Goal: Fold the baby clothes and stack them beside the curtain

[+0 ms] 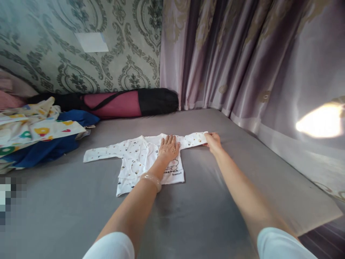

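Note:
A small white long-sleeved baby shirt [137, 156], printed with little figures and some lettering, lies spread flat on the grey bed sheet [183, 223]. Its sleeves stretch out to both sides. My left hand [169, 147], with a pale bangle [152, 181] on the wrist, presses flat on the shirt's chest near the right shoulder, fingers apart. At the cuff of the right-hand sleeve, my right hand [212, 141] pinches the fabric between thumb and fingers. Part of the shirt's printed picture is hidden under my left hand and forearm.
Heaped cloth [40, 131], patterned white and blue, lies at the left. A long maroon and black bag [115, 104] rests along the patterned wall [129, 46]. Purple curtains [215, 54] hang at the right, beside the bed's edge.

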